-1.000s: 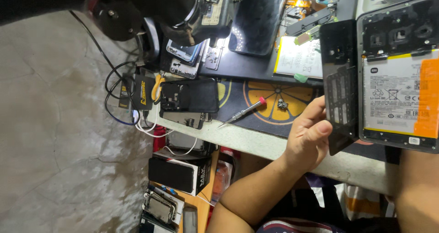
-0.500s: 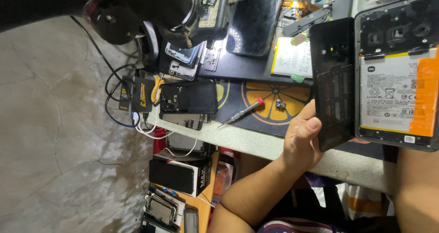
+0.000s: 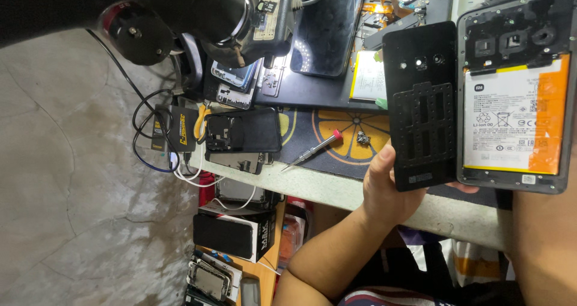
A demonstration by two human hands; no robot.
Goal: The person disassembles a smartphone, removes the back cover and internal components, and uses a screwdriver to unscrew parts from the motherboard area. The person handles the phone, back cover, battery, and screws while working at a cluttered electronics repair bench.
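Since the earlier frames, the black plate has turned from nearly edge-on to face the camera flat, and it now stands just beside the opened phone, their long edges close together or perhaps touching. One hand grips the plate at its lower end, thumb pressed on the front face near the corner and fingertips showing from behind beneath it; the picture is turned on its side, so I take this for the left hand, though that is hard to be sure of. The plate shows two small round holes near its top and a grid of rectangular slots in its middle. The opened phone has its back removed, baring a white battery with an orange strip along one side and black camera parts above it. The right hand is not visible; only a forearm runs along the frame's edge below the phone, so I cannot tell its grip. On the desk behind, a red-capped screwdriver lies on a mat printed with orange slices, near another black phone lying opened.
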